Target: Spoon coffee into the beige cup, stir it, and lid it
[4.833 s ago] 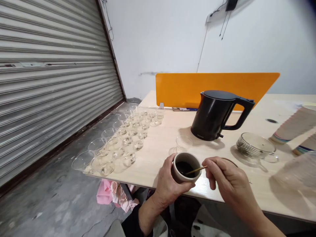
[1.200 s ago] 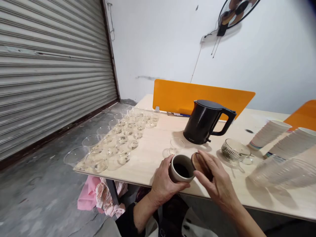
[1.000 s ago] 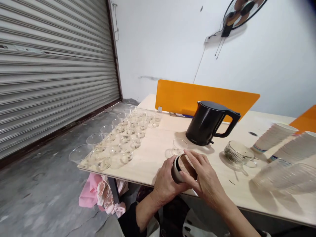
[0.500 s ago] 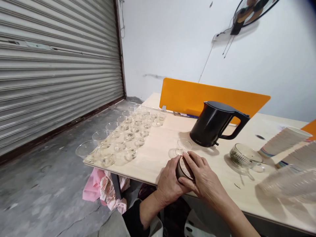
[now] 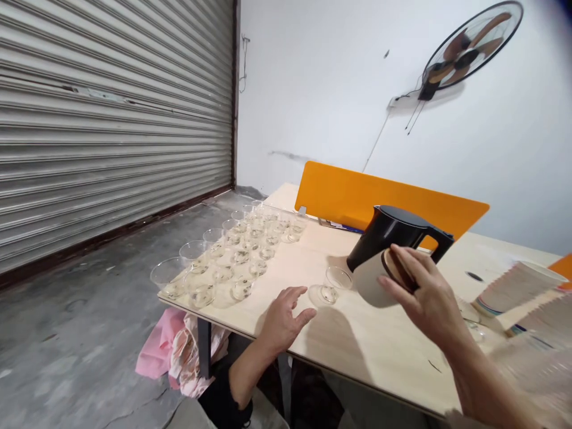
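Note:
My right hand (image 5: 429, 295) grips a pale canister (image 5: 372, 280) by its brown, wooden-looking lid end. The canister is tilted in the air above the table (image 5: 402, 354), in front of the black kettle (image 5: 379, 235). My left hand (image 5: 280, 322) is empty at the table's front edge, its thumb and fingers apart. Just beyond its fingertips stands a clear plastic cup (image 5: 338, 277) with a few dark bits at its bottom. Behind my right wrist, a glass cup (image 5: 474, 331) is mostly hidden.
Rows of clear cups (image 5: 241, 256) with dark bits in them fill the table's left side. Stacked paper cups (image 5: 513, 292) and clear plastic cups (image 5: 531, 363) lie at the right. An orange divider (image 5: 357, 187) stands behind the kettle. Pink cloth (image 5: 156, 348) lies below.
Both hands were around the canister. My left hand has let go and moved left, while my right has lifted the canister up and right, tilting it. The view has shifted slightly upward.

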Tool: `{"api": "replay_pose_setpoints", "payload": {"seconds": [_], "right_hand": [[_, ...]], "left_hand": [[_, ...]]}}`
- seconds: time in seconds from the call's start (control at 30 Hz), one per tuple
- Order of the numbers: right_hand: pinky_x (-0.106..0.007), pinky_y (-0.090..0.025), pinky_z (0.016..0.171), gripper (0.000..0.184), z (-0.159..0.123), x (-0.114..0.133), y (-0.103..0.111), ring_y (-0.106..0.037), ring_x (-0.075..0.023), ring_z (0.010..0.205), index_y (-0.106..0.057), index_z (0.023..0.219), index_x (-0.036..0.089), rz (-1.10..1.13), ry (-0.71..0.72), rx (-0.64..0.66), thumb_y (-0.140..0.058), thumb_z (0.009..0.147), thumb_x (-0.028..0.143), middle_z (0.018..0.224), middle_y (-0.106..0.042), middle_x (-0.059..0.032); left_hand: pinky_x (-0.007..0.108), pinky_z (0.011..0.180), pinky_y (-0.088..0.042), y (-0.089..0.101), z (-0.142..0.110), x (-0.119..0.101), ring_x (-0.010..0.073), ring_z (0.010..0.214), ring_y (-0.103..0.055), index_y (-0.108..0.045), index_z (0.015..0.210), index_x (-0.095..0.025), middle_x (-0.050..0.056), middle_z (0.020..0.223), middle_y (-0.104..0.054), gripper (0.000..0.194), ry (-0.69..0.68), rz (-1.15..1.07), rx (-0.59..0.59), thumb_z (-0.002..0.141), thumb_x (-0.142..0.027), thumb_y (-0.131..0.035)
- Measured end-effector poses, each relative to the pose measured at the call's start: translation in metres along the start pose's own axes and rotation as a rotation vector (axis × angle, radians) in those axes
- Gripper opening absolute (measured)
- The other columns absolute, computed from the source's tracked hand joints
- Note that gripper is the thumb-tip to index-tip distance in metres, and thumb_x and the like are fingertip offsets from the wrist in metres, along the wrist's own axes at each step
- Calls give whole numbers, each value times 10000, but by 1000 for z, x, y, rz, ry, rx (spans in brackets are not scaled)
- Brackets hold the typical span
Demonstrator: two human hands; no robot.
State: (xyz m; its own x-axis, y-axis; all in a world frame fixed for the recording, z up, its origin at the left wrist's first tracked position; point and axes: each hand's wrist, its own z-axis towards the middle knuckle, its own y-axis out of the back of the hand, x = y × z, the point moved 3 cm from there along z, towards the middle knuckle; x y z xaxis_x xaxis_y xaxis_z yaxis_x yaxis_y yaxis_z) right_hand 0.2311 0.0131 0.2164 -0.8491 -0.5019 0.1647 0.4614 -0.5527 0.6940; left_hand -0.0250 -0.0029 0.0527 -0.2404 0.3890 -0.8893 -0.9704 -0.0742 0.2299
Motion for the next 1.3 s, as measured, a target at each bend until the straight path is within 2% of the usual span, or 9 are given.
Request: {"api": "replay_pose_setpoints", "payload": {"seconds": [0.1,0.27,0.47,0.67,0.9,1.03,1.17,1.23,1.3], "right_hand": [[-501,-432,1088,669,44,-9,-21,-525,-347,1281,-548,1453,251,-9,22,-19,-590,892,611,1390,-543,-132],[-485,-428,1082,661,88,-31,-97,-526,-346,1255,-593,1400,200,37,56,81,-614,868,593,1341,-559,-167],[-491,-412,1077,699,100,-63,-177,-510,-359,1267,-589,1402,169,55,36,242,-601,849,597,1362,-556,-185],[-519,-391,1089,779,100,-86,-208,-505,-379,1268,-588,1406,140,100,34,359,-587,830,664,1393,-552,-204],[-524,-308,1168,821,100,-89,-207,-425,-394,1394,-571,1442,140,129,57,425,-565,844,702,1498,-492,-213],[-564,-283,1181,823,93,-78,-191,-338,-400,1462,-537,1472,156,115,15,378,-552,861,708,1545,-448,-209],[-522,-332,1180,622,73,-54,-138,-415,-328,1430,-541,1464,219,125,64,194,-503,957,578,1529,-493,-145],[-495,-361,1172,568,60,-48,-99,-442,-294,1410,-505,1484,250,119,60,17,-493,983,516,1523,-503,-108],[-502,-404,1134,585,48,-56,-60,-433,-299,1406,-444,1518,260,89,-27,-213,-490,987,501,1542,-465,-105]], "left_hand": [[400,974,-542,-2,1,3,243,1157,-628,-637,1286,-222,91,1289,-657,434,-11,32,12,888,-389,-681],[416,1006,-523,2,-1,-2,258,1177,-618,-647,1281,-240,78,1289,-665,414,4,79,31,885,-357,-674],[426,1012,-513,3,-1,-4,265,1159,-617,-649,1263,-250,68,1254,-677,383,25,89,39,888,-330,-669],[429,1009,-514,0,-1,0,265,1143,-619,-646,1256,-251,68,1235,-677,375,42,78,38,890,-325,-671],[418,1007,-517,0,0,-1,255,1141,-619,-644,1252,-243,64,1221,-681,356,33,66,48,904,-315,-654],[420,1015,-518,1,0,-3,255,1141,-623,-647,1249,-247,63,1219,-682,347,35,69,50,911,-326,-646],[424,1005,-531,2,-1,-3,254,1124,-636,-647,1265,-262,64,1221,-683,356,37,67,53,918,-346,-642],[424,1014,-532,1,-2,-2,253,1138,-635,-649,1268,-266,64,1238,-678,359,32,62,54,919,-350,-639],[427,1028,-529,1,-2,-2,253,1154,-630,-651,1268,-263,65,1251,-674,358,24,63,55,920,-344,-632]]}}
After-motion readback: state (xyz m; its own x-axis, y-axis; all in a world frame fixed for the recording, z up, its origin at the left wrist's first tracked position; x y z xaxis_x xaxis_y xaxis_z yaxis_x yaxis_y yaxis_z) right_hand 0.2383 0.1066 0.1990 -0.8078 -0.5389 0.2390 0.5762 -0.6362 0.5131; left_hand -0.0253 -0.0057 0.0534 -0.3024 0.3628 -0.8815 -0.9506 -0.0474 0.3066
